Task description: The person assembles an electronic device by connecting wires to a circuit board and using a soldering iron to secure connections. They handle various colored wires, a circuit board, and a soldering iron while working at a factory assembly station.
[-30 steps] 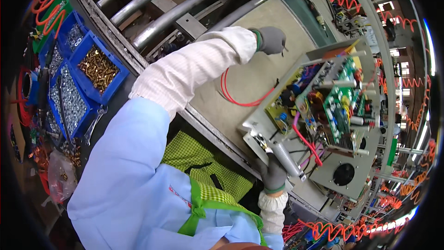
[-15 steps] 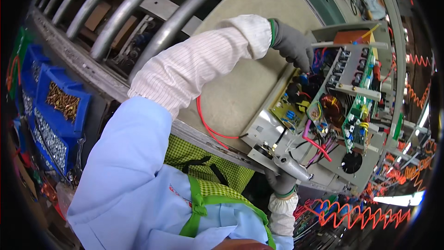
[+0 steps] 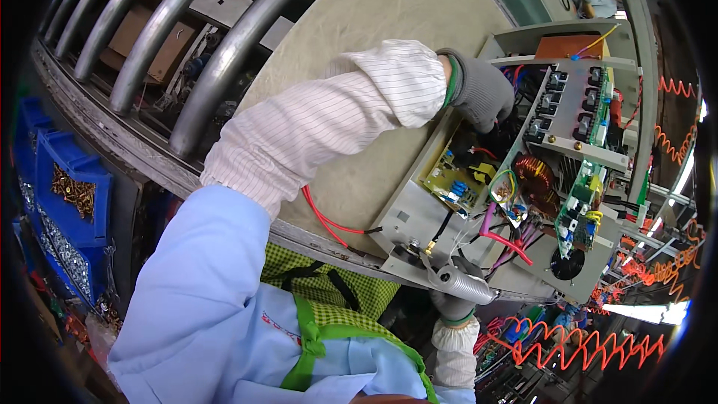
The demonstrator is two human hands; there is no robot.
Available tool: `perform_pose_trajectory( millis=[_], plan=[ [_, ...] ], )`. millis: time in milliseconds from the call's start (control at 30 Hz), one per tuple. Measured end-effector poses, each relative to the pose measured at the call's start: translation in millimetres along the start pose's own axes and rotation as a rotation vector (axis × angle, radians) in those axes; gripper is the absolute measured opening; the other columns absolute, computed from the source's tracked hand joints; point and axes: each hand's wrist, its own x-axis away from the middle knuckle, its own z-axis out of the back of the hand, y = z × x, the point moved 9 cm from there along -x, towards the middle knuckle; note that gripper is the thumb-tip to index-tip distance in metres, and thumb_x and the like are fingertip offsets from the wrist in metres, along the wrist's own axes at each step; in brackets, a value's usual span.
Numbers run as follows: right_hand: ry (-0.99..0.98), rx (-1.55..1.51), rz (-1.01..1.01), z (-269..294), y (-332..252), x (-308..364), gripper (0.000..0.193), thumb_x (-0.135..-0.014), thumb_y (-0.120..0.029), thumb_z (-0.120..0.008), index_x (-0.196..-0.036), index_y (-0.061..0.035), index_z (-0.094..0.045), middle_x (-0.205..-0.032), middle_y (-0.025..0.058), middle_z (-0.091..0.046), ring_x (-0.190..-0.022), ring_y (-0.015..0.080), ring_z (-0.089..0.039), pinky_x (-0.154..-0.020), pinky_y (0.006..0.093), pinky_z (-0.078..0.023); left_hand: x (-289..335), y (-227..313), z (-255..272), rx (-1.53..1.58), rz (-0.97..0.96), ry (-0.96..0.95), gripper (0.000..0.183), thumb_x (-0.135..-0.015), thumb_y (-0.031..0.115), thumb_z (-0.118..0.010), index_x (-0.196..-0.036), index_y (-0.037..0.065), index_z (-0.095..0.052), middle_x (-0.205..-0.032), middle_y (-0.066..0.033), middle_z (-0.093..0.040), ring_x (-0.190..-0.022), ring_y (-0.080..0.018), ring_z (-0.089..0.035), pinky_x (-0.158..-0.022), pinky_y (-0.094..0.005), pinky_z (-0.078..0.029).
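My left hand [image 3: 485, 96], in a grey glove, reaches over an opened metal unit [image 3: 407, 213] full of circuit boards and wiring. Its fingers are bent and closed among dark wires beside the yellowish circuit board [image 3: 455, 176]; what the tips hold is hidden. My right hand [image 3: 454, 304], gloved in grey too, is at the unit's near end, behind a ribbed silver cylinder [image 3: 465, 284]. That cylinder covers most of its fingers. Close by are a thick pink cable [image 3: 505, 242], a copper coil [image 3: 537, 176] and a green circuit board [image 3: 580, 206].
A red cable [image 3: 325, 217] lies on the tabletop [image 3: 359, 172] and hangs over its near edge. Metal rollers [image 3: 217, 60] run along the far left. Blue bins [image 3: 75, 183] hold screws and small parts at left. Orange coiled hoses [image 3: 576, 344] hang at right.
My left hand has moved a little nearer and deeper into the unit, its fingers now more bent. The whole view has shifted slightly. My right hand stays by the ribbed cylinder.
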Motion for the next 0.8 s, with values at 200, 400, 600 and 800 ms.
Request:
perform_pose_trajectory(
  millis=[200, 400, 600, 800],
  plan=[
    [-0.083, -0.076, -0.150, -32, 45, 46, 0.047, -0.076, -0.020, -0.073, -0.114, -0.0044, -0.049, -0.101, 0.0120, -0.061, -0.090, 0.0241, -0.062, -0.077, 0.0375, -0.051, 8, 13, 1, -0.070, 0.018, -0.093, 0.020, -0.066, 0.016, -0.061, -0.082, 0.007, -0.071, -0.082, -0.0181, -0.068, -0.080, -0.0352, -0.066, -0.071, -0.0429, -0.053],
    [-0.064, 0.489, -0.067, -35, 45, 44, 0.036, -0.064, -0.037, -0.074, -0.084, -0.0119, -0.058, -0.084, 0.0053, -0.059, -0.079, 0.0255, -0.059, -0.067, 0.0365, -0.047, 1, 4, -13, -0.151, 0.030, -0.075, 0.018, -0.068, 0.015, -0.061, -0.079, 0.006, -0.070, -0.080, -0.0186, -0.067, -0.079, -0.0356, -0.066, -0.071, -0.0431, -0.053],
    [-0.111, 0.527, -0.050, -38, 53, 57, 0.034, -0.067, -0.040, -0.071, -0.082, -0.0142, -0.055, -0.080, 0.0002, -0.057, -0.078, 0.0217, -0.057, -0.071, 0.0356, -0.044, 4, 8, -6, -0.037, 0.019, -0.073, 0.015, -0.068, 0.012, -0.062, -0.078, 0.004, -0.070, -0.079, -0.0199, -0.067, -0.080, -0.0363, -0.066, -0.071, -0.0430, -0.053],
    [-0.034, 0.422, -0.099, -45, 65, 69, 0.033, -0.077, -0.043, -0.061, -0.074, -0.0143, -0.044, -0.071, -0.0009, -0.042, -0.069, 0.0204, -0.046, -0.072, 0.0339, -0.037, 9, 11, 0, -0.021, -0.037, 0.053, 0.015, -0.068, 0.012, -0.062, -0.078, 0.004, -0.070, -0.079, -0.0195, -0.067, -0.079, -0.0361, -0.066, -0.071, -0.0431, -0.053]
  ],
)
